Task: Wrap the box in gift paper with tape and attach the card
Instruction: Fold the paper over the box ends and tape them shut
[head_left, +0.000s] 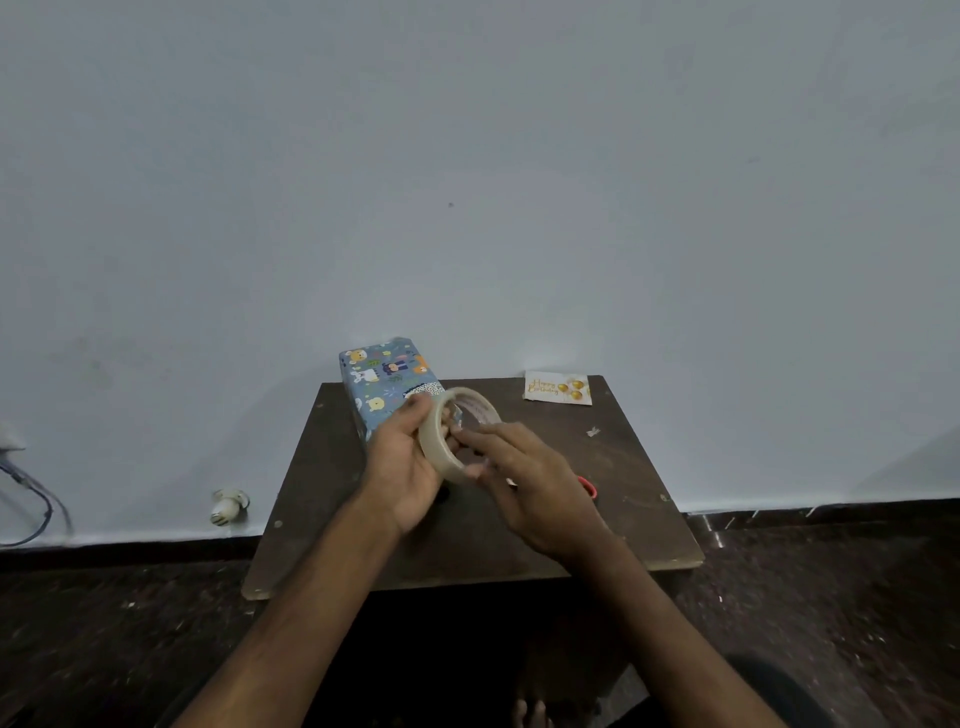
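A box (384, 382) covered in blue cartoon-animal gift paper stands at the back left of a small dark wooden table (634, 514). A white birthday card (557, 386) with gold lettering and balloons lies flat at the back right. Above the table's middle my left hand (408, 467) grips a roll of clear tape (451, 434), thumb over its outer rim. My right hand (524, 475) reaches into the roll from the right, its fingertips pinching at the tape on the rim.
A red-handled tool, probably scissors (588, 486), peeks out from under my right hand. A pale wall stands right behind the table. On the dark floor at left lie a white plug (227, 506) and a blue cable (36, 499).
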